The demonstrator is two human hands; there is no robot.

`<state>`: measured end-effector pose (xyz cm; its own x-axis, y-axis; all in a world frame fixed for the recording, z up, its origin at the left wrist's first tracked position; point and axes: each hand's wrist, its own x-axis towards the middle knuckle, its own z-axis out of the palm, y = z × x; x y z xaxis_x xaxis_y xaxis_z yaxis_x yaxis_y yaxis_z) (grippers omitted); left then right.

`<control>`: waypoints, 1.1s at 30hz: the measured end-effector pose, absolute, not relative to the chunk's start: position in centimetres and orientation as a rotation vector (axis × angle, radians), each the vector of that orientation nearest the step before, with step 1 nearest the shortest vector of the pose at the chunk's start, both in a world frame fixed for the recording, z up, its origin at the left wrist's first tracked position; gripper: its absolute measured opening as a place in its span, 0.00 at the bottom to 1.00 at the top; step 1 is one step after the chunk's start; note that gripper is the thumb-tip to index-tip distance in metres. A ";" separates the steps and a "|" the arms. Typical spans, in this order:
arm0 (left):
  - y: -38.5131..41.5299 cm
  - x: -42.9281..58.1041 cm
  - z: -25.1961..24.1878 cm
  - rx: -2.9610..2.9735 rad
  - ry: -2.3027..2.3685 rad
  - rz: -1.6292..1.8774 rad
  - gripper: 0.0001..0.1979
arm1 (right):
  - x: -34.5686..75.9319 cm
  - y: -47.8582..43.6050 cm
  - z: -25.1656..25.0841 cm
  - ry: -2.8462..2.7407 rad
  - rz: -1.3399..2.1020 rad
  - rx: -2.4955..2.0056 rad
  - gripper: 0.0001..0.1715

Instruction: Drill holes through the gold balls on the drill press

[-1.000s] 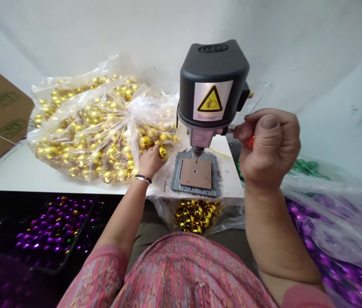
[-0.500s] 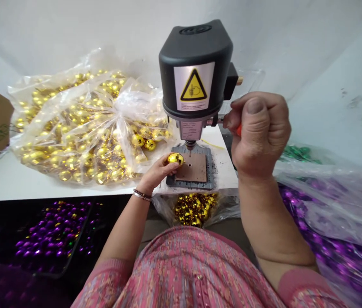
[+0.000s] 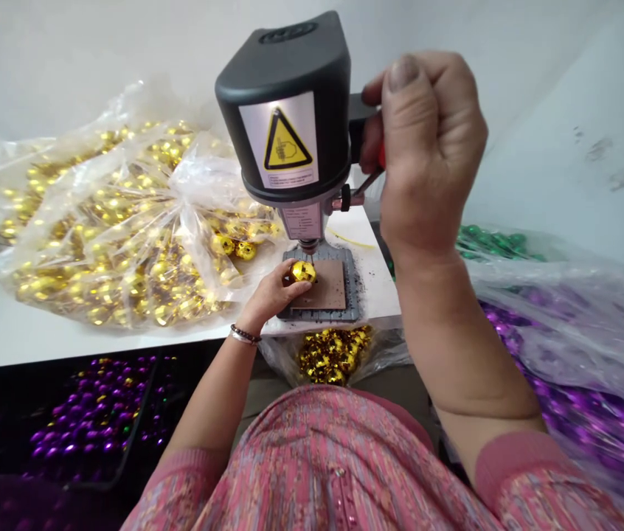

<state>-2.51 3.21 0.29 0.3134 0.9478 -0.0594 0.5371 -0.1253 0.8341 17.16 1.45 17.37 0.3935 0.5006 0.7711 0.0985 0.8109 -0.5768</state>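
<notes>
Pinched in the fingers of my left hand (image 3: 274,295) is a shiny gold disco ball ornament (image 3: 304,273). The ball is over the brown square board (image 3: 328,289) on the grey base, beneath the chuck of a black bench drill press (image 3: 290,118). Whether the drill bit touches the ball is hidden. My right hand (image 3: 428,140) is closed around the red-ended lever (image 3: 368,181) on the drill's right side, raised high; most of the grip is covered by my fingers.
A big clear bag of gold balls (image 3: 113,236) fills the table's left. Below the table edge hangs an open bag of gold balls (image 3: 334,354). Purple balls (image 3: 96,405) lie in a dark tray at lower left. Bagged purple (image 3: 577,413) and green ornaments (image 3: 497,242) are at right.
My right hand has risen with the lever. My left hand has brought the gold ball from the board's left side to beneath the chuck. The view has shifted slightly.
</notes>
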 end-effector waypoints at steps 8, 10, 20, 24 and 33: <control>3.1 -2.1 0.9 1.866 1.359 0.585 0.34 | 18.1 5.9 19.8 -1.075 0.273 -0.884 0.15; 3.0 -1.8 1.3 1.880 1.368 0.570 0.33 | 18.3 6.0 19.8 -1.084 0.235 -0.955 0.14; 3.0 -0.1 2.9 1.951 1.413 0.451 0.34 | 18.4 5.8 19.3 -1.093 0.204 -1.019 0.23; 3.3 0.4 3.3 1.923 1.403 0.382 0.37 | 18.4 6.2 19.1 -1.107 0.188 -0.929 0.36; 3.2 0.2 2.3 1.882 1.398 0.444 0.37 | 18.2 1.2 17.5 -1.265 0.296 -0.629 0.10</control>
